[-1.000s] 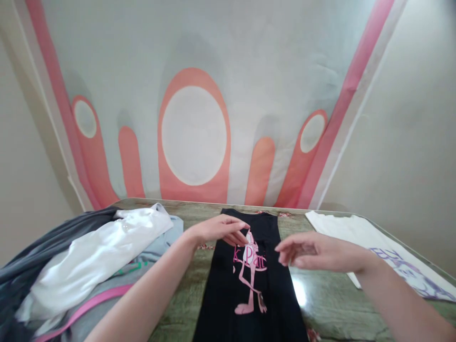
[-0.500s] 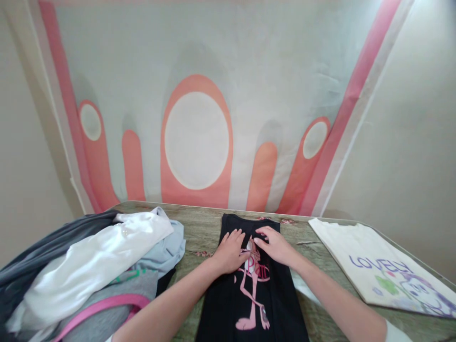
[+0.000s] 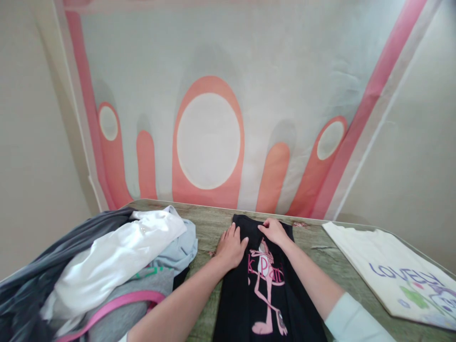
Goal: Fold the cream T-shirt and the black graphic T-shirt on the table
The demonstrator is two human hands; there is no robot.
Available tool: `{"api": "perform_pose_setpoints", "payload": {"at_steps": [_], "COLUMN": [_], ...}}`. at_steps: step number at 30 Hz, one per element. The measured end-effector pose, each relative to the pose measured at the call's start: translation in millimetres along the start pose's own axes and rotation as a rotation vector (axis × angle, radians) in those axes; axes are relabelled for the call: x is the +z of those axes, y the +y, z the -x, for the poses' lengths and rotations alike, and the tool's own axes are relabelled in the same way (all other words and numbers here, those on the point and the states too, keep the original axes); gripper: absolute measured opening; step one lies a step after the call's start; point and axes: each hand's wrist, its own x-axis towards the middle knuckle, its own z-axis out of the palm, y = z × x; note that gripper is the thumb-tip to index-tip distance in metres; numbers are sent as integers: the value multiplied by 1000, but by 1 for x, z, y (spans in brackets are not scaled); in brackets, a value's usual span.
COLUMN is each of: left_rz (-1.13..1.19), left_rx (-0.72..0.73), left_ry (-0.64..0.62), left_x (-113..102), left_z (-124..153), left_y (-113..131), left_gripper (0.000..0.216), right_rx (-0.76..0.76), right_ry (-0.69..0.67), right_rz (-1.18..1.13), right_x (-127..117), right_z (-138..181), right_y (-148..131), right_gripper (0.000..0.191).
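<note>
A black shirt (image 3: 235, 304) with a pink cartoon figure and pink lettering lies lengthwise before me, its sides folded in. My left hand (image 3: 231, 246) rests flat on the upper left edge of the shirt, fingers stretched out and the thumb pointing right. Near the collar, my right hand (image 3: 275, 232) has its thumb and fingers closed together on the black fabric. The undersides of its fingers are partly hidden.
To the left is a heap of clothes with a white garment (image 3: 121, 242), a dark grey one (image 3: 71, 251), a light blue one (image 3: 181, 251) and a grey one with pink trim (image 3: 124, 323). A folded white shirt (image 3: 370, 247) lies right on the wooden table (image 3: 206, 228).
My right hand has moved up toward the collar and closed on the fabric. My left hand has shifted to the shirt's left edge. The view has turned slightly left.
</note>
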Motion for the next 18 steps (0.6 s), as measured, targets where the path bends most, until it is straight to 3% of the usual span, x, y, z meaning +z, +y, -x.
{"api": "perform_pose_setpoints", "payload": {"at_steps": [11,18], "left_rz": [63,141], "left_rx": [38,140], "left_ry": [-5,-28], "left_x": [-5,-9], "left_z": [4,6], "left_y": [2,7], "left_gripper": [59,59], "right_rx": [-15,54], "right_ry": [-82,-137], "right_rz": [-482,-563], "right_x": [-9,-24], "right_z": [8,9], "right_y": [-9,1], "right_gripper": [23,17]}}
